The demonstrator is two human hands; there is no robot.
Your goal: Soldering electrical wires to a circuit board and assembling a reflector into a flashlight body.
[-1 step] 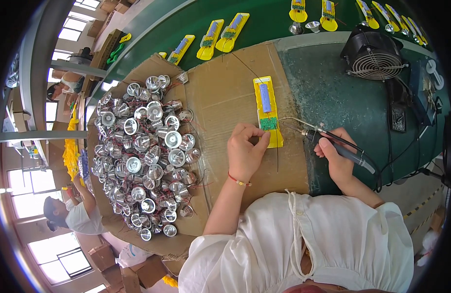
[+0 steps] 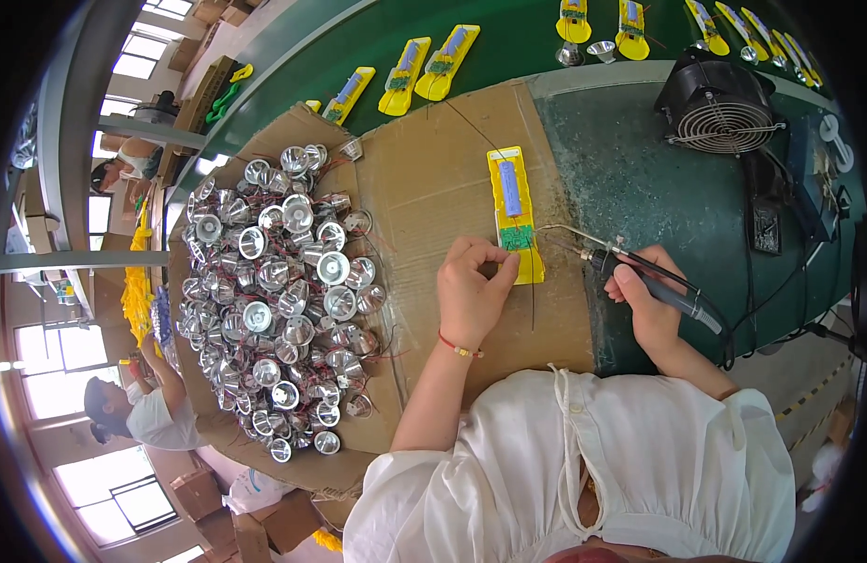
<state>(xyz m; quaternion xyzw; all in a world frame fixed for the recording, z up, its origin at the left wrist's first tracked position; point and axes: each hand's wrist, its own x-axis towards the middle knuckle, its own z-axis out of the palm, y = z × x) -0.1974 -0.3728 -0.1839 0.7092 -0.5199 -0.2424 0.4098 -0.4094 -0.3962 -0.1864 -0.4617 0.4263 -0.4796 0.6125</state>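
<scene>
On a brown cardboard sheet over a dark green workbench, seen from the wearer's head, lies a narrow yellow plastic housing, set lengthwise in front of the body. Its far half cradles a lilac cylindrical battery; nearer the wearer sits a small green circuit board. The left hand, with a red beaded bracelet at the wrist, reaches the board's near left corner. Its thumb and forefinger are drawn narrowly together there; whether they pinch a wire or only steady the board, I cannot tell. The right hand, to the right of the housing, has its fingers wrapped around the black handle of a soldering iron, which points left toward the board. A thin curved metal tube, mounted along the iron, reaches to just beside the board's right edge. To the left is a large heap of silver cone-shaped reflectors with thin wires. Along the far side stand more yellow housings, well apart from the hands. At the upper right is a black fan with a round wire guard. The wearer has a white blouse. Off to the left, a co-worker in white appears sideways.
</scene>
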